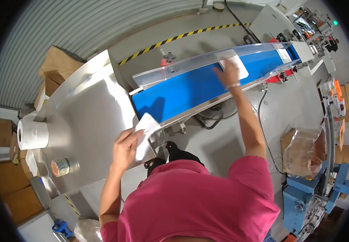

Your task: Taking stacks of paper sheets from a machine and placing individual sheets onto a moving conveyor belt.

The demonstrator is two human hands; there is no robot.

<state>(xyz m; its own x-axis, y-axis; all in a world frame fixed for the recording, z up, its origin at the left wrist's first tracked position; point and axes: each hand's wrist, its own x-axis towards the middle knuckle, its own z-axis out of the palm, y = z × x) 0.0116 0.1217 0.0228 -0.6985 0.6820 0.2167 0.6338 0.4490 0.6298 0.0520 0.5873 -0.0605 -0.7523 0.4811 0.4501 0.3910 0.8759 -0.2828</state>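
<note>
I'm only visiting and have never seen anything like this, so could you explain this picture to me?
There is no robot here, just the bare hands of someone in a pink shirt. The picture comes from a wide camera worn on the head, looking down, so straight edges look curved. The left hand holds a flat white piece near the edge of a metal table, which bears a white roll and what looks like tape. The right hand, blurred, is over another white piece on a blue belt; I can't tell whether it grips it.
</note>
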